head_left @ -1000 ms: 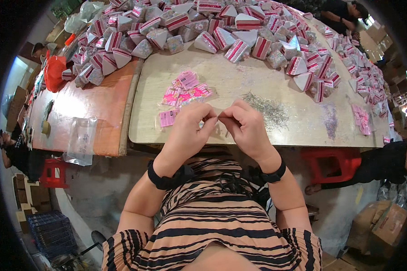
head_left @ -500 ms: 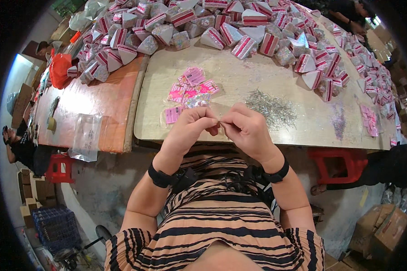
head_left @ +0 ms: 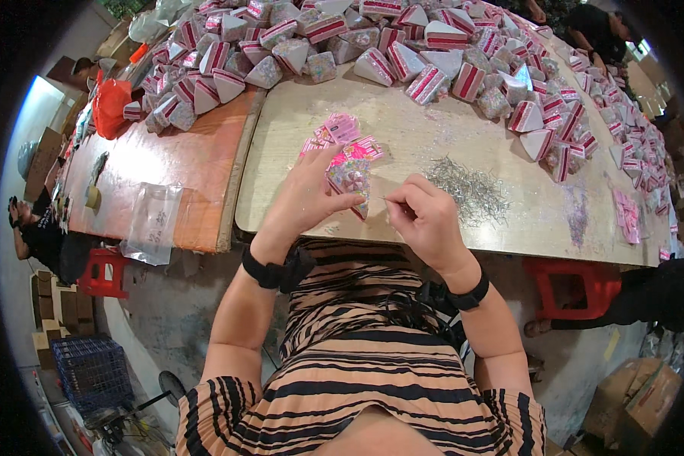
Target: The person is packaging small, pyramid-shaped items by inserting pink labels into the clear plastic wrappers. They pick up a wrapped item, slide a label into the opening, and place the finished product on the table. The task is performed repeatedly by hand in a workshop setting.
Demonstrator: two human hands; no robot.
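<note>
My left hand (head_left: pixel 300 196) is curved around a glittery toy cake slice (head_left: pixel 351 176), its thumb along the near side and its fingers on the far left. The slice's narrow tip points toward me. Just right of it, my right hand (head_left: pixel 427 216) pinches a thin metal pin (head_left: pixel 384 198) between thumb and forefinger, apart from the slice. Pink printed cards (head_left: pixel 340 128) lie beyond and partly under my left hand. Loose silvery pins (head_left: pixel 467 190) form a heap right of my right hand.
A large pile of similar cake slices (head_left: pixel 425 38) covers the table's far side. More pink cards (head_left: pixel 625 216) lie at the right. A clear plastic bag (head_left: pixel 152 220) rests on the orange tabletop (head_left: pixel 205 163). Red stools (head_left: pixel 566 289) stand below, and other people are nearby.
My hands, together before, have parted. The left has moved to the cake slice and taken hold of it; the right keeps its pinch, with the pin now showing. The view has shifted slightly.
</note>
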